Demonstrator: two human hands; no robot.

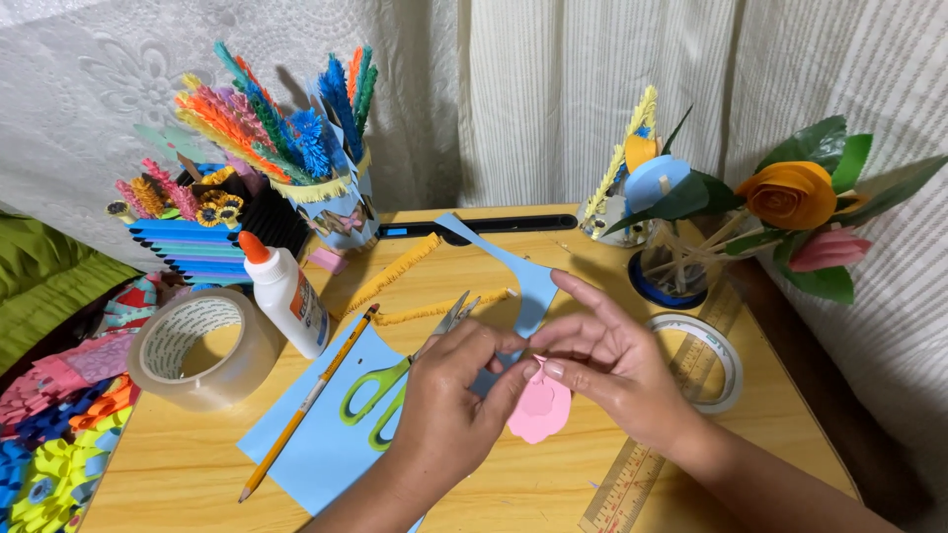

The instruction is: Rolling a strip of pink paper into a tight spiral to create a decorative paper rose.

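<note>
Pink paper cutout (539,408), petal-shaped, was pinched at its top edge between the fingertips of your left hand (449,395) and right hand (607,370), both closed on it just above the middle of the wooden table (513,489), toward its near edge.

Blue paper strip (533,281): curved offcut, running from the far edge of the table down behind your hands.

Green-handled scissors (385,390): lying on the light blue paper sheet (331,444), just left of your left hand, blades pointing to the far side.

Yellow pencil (311,395): diagonal across the same sheet, tip toward the near left corner.

White glue bottle (286,296) with orange cap: upright toward the left edge, beside the wide roll of clear packing tape (202,345).

Narrow tape roll (706,360): flat toward the right edge, resting over a clear ruler (642,474) that ran toward the near edge.

Yellow crimped paper strips (415,286): two, lying between the glue and the blue strip.

Holders along the far edge: a blue one at the left corner with fringed paper stems (276,118), a jar (676,262) at the right with sticks and paper flowers, an orange paper rose (790,194) among them.

Risks noted: the cutout was thin and held only at one small point, so a hard pull between your two hands could tear or crease it. The scissors' blades lay close by your left wrist; a careless sweep could catch them or push the pencil off the table.
</note>
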